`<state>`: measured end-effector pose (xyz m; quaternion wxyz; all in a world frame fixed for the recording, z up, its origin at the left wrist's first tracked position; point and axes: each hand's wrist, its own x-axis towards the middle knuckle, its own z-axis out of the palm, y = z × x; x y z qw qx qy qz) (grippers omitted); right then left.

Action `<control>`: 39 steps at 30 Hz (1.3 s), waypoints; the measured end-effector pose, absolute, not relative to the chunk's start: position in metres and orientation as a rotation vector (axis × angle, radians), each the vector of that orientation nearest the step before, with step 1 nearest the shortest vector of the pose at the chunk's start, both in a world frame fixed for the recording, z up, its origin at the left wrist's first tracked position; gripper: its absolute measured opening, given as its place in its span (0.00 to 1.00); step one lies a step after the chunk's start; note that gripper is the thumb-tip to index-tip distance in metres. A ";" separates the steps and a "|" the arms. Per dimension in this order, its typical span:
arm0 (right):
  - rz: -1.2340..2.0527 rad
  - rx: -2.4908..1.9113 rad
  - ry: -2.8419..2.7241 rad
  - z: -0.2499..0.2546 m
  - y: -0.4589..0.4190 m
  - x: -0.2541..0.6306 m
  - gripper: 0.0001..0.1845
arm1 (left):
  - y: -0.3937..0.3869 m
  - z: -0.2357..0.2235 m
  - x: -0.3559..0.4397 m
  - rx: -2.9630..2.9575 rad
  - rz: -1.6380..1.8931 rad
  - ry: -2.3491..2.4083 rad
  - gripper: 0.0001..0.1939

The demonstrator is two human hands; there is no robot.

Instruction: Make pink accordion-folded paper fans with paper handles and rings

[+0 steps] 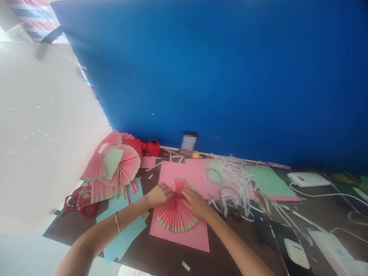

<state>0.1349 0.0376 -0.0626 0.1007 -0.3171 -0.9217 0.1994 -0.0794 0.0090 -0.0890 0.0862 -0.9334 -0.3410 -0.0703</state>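
Fingers: left hand and right hand both pinch pleated pink fan near its hub | fan: over pink sheet on tabletop | done: pleats folded, mostly spread | remaining: upper-left gap looks unclosed, join unclear | similar fans piled at left

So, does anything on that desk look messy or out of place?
Yes: a tangle of white strips sprawls over pink paper right of the pleated fan, looking like scraps. Left of the fan, blue sheets lie askew, overlapping at odd angles.
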 end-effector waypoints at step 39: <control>0.143 -0.982 -2.750 -0.076 0.021 0.069 0.15 | -0.029 -0.096 -0.162 -2.543 -0.044 -1.887 0.11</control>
